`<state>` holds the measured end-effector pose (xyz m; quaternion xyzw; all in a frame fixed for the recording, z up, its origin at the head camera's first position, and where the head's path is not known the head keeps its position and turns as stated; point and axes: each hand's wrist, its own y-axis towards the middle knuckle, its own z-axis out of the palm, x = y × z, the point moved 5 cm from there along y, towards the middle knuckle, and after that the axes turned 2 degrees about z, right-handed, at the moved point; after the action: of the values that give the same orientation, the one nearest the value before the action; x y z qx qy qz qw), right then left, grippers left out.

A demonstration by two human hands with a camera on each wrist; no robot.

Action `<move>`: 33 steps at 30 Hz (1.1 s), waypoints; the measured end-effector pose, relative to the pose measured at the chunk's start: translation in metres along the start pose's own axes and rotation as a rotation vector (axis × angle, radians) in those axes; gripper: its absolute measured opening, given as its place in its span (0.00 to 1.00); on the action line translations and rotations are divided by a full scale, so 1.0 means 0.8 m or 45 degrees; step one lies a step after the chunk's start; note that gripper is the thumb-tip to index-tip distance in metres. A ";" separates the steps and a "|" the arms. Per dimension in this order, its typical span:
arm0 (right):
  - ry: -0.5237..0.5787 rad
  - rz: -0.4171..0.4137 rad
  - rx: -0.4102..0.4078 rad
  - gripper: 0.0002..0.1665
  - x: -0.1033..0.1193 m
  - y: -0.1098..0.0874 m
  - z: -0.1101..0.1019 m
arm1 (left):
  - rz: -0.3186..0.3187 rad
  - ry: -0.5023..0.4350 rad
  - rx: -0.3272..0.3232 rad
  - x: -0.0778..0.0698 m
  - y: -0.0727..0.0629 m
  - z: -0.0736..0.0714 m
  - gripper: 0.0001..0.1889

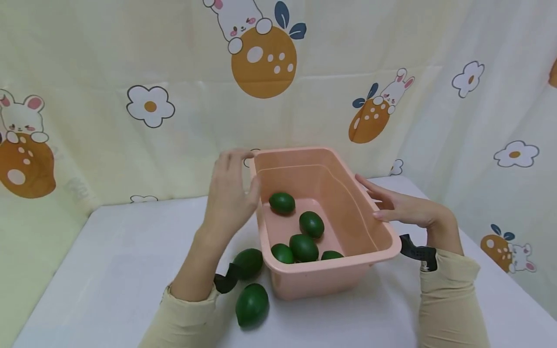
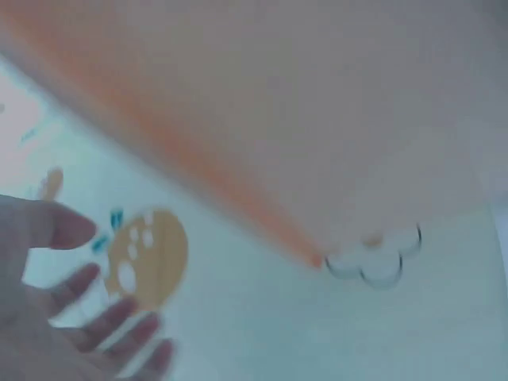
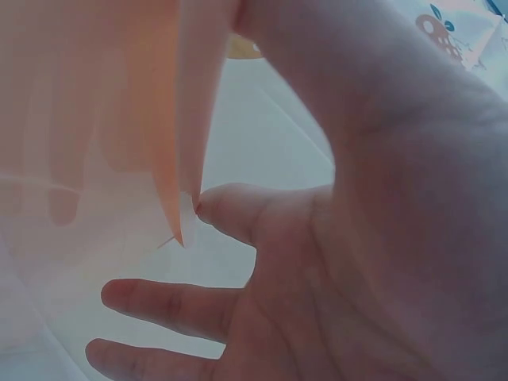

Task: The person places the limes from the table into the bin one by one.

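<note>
A pink plastic basin [image 1: 313, 278] stands on the table, its near rim sloping up toward the right in the head view. Several dark green limes [image 1: 311, 224] lie inside, mostly bunched at the near end. My right hand [image 1: 402, 207] is at the right rim, thumb over the edge and fingers outside; the right wrist view shows an index fingertip [image 3: 205, 208] against the rim. Beside the left rim, my left hand [image 1: 232, 191] has relaxed, spread fingers, and in the left wrist view they hold nothing. Two more limes [image 1: 252, 305] sit left of the basin, below my left wrist.
The white table [image 1: 130, 270] extends to both sides of the basin. Behind it and along the right hangs a pale curtain [image 1: 187, 48] printed with rabbits, oranges and flowers. Each wrist wears a black strap [image 1: 419, 252].
</note>
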<state>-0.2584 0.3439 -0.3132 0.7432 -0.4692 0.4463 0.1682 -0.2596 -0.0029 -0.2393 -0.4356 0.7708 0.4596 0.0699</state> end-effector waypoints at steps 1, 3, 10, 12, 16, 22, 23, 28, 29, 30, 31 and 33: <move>0.003 0.000 -0.001 0.51 0.000 0.000 0.000 | -0.093 0.009 0.030 0.012 0.001 -0.004 0.20; 0.007 -0.001 -0.001 0.50 0.000 0.000 0.000 | -0.250 0.024 0.122 0.034 0.001 -0.008 0.22; 0.002 0.007 -0.004 0.50 -0.002 -0.003 -0.002 | -0.353 0.188 0.710 0.075 -0.015 0.015 0.31; -0.001 0.009 -0.008 0.50 -0.002 -0.003 -0.002 | -0.285 0.227 0.890 0.077 -0.023 0.031 0.34; -0.001 0.007 -0.006 0.49 -0.002 -0.002 -0.002 | -0.232 0.260 1.196 0.075 -0.041 0.057 0.38; 0.006 0.012 -0.013 0.49 -0.001 0.000 -0.002 | -0.297 0.267 1.408 0.072 -0.062 0.075 0.39; 0.005 0.012 -0.014 0.49 0.000 0.000 -0.002 | -0.311 0.276 1.422 0.072 -0.065 0.076 0.38; -0.006 0.014 -0.020 0.50 0.000 0.000 -0.001 | -0.347 0.333 1.487 0.071 -0.074 0.082 0.30; -0.006 0.013 -0.023 0.50 0.000 0.000 -0.001 | -0.350 0.338 1.497 0.070 -0.075 0.084 0.28; -0.005 0.011 -0.025 0.50 0.000 0.000 -0.001 | -0.350 0.341 1.506 0.069 -0.076 0.086 0.27; -0.005 0.009 -0.025 0.50 0.000 0.000 -0.001 | -0.351 0.349 1.515 0.068 -0.078 0.088 0.26; -0.004 0.012 -0.029 0.50 -0.001 -0.001 -0.001 | -0.352 0.373 1.527 0.067 -0.080 0.092 0.24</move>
<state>-0.2584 0.3451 -0.3130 0.7397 -0.4779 0.4407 0.1738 -0.2666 0.0085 -0.3492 -0.4746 0.8325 -0.1299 0.2545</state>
